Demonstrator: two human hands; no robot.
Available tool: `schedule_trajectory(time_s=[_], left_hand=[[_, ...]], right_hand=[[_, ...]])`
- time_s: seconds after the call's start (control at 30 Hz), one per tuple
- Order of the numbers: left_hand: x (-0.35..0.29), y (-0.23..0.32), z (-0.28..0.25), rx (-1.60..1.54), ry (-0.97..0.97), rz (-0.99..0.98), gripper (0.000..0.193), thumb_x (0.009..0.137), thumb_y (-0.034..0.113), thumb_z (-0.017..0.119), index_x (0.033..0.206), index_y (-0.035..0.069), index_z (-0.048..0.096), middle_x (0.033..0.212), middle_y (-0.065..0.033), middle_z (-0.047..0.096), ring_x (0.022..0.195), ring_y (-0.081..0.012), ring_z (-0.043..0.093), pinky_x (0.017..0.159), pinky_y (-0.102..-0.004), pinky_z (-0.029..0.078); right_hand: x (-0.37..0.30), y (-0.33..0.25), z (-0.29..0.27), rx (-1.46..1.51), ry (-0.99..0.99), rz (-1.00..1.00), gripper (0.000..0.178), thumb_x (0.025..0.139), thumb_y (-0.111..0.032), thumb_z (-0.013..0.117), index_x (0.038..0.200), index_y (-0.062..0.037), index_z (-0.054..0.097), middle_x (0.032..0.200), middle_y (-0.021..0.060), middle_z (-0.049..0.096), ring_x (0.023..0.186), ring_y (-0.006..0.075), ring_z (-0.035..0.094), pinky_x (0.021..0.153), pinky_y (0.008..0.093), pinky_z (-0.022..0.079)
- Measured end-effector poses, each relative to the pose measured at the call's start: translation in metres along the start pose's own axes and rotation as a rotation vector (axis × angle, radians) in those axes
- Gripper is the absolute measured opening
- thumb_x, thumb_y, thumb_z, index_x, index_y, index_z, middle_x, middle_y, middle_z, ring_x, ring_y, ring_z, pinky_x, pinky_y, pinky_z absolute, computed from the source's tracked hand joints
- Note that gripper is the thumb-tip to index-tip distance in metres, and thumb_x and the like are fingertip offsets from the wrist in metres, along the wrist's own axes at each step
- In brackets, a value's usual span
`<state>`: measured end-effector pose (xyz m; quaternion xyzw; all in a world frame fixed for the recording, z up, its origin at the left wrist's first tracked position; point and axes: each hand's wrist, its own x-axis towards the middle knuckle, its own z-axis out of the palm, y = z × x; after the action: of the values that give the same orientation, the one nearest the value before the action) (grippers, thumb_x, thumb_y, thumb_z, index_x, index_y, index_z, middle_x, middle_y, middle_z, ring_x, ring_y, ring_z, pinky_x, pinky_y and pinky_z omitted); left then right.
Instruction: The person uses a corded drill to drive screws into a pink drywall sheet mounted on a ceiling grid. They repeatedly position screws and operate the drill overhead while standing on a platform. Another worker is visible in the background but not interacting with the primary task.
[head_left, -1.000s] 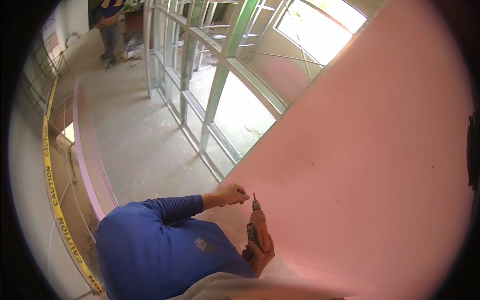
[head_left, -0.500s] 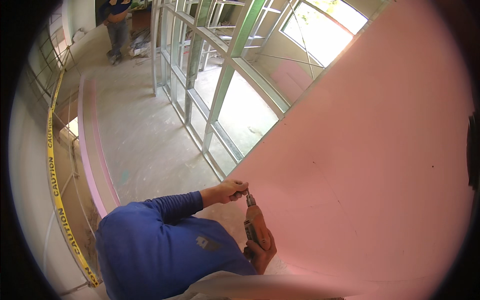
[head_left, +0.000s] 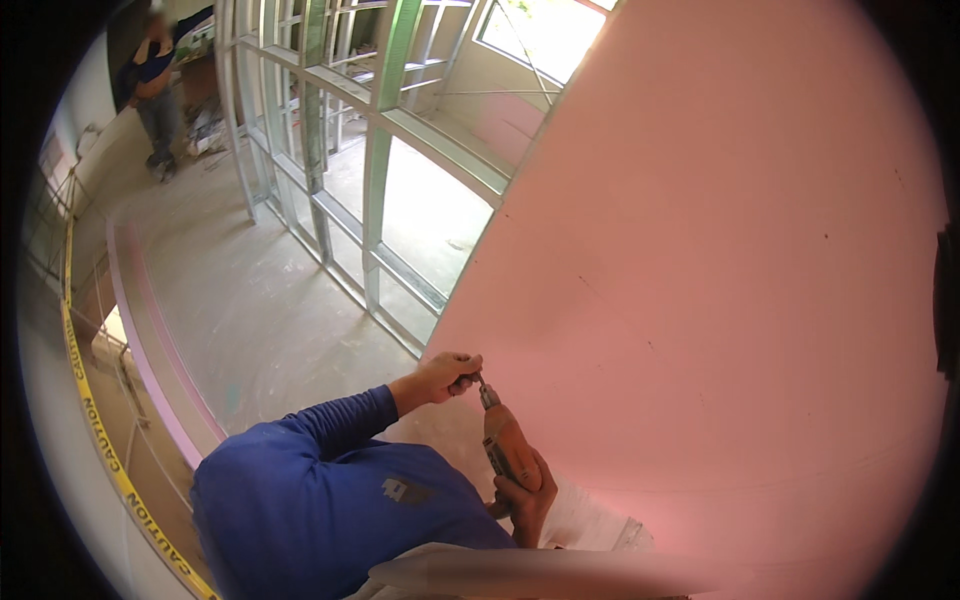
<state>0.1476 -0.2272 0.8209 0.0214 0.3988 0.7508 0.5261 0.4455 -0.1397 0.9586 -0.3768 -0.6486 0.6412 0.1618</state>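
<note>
My right hand [head_left: 530,500] is wrapped round the grip of an orange power drill [head_left: 511,445], whose nose tilts up and away from me. A metal chuck [head_left: 488,397] with a thin bit shows at its front. At the bit's tip, the fingers of my left hand [head_left: 450,377] are pinched together. Whatever small piece they hold is too small to tell. Close to the right of both hands stands a large pink wall board [head_left: 700,300], and the drill is apart from its face as far as I can see.
Metal stud framing [head_left: 380,190] runs on beyond the board's left edge. Yellow caution tape [head_left: 105,450] stretches along the left, beside long pink-edged strips [head_left: 150,340] over the concrete floor [head_left: 270,310]. A person [head_left: 157,95] stands at the far left. A window [head_left: 545,35] lies behind the framing.
My view has turned to the right, so the framing and the person sit further left. The left fingers stay pinched at the bit, and the drill now leans a little more.
</note>
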Motion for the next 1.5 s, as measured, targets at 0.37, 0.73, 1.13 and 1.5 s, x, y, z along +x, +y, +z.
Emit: schedule_trajectory(time_s=[0.37,0.73,1.13,1.5], left_hand=[[0.031,0.026,0.103,0.145,-0.206,-0.02,0.027,0.111,0.029,0.073,0.099,0.005,0.069,0.078,-0.0019,0.063,0.058,-0.0091,0.052,0.049,-0.0238,0.036],[0.076,0.113,0.343,0.123,-0.617,0.121,0.028,0.117,0.026,0.059,0.106,0.002,0.068,0.086,-0.0039,0.063,0.063,-0.0109,0.053,0.053,-0.0245,0.038],[0.099,0.155,0.428,0.198,-0.758,0.158,0.025,0.116,0.02,0.057,0.104,0.002,0.068,0.088,-0.0034,0.064,0.067,-0.009,0.053,0.052,-0.0244,0.037],[0.112,0.153,0.428,0.16,-0.812,0.173,0.023,0.116,0.019,0.058,0.106,0.001,0.069,0.088,-0.0039,0.065,0.066,-0.0089,0.053,0.052,-0.0247,0.036]], right_hand=[[-0.033,-0.032,-0.015,0.078,0.275,-0.151,0.071,0.075,0.0,0.088,0.142,0.0011,0.067,0.111,0.0118,0.076,0.085,0.0176,0.071,0.066,0.0323,0.058],[-0.015,-0.138,-0.029,0.027,0.71,-0.524,0.072,0.081,-0.005,0.086,0.148,0.0025,0.061,0.114,0.0141,0.076,0.087,0.0194,0.073,0.072,0.0312,0.059],[0.017,-0.189,-0.04,0.044,0.806,-0.598,0.074,0.082,-0.006,0.086,0.149,0.007,0.058,0.128,0.0196,0.074,0.107,0.0242,0.076,0.091,0.0358,0.063],[0.025,-0.187,-0.042,0.001,0.838,-0.591,0.075,0.08,-0.007,0.086,0.148,0.0068,0.059,0.123,0.0202,0.076,0.101,0.0243,0.077,0.088,0.0361,0.064]])
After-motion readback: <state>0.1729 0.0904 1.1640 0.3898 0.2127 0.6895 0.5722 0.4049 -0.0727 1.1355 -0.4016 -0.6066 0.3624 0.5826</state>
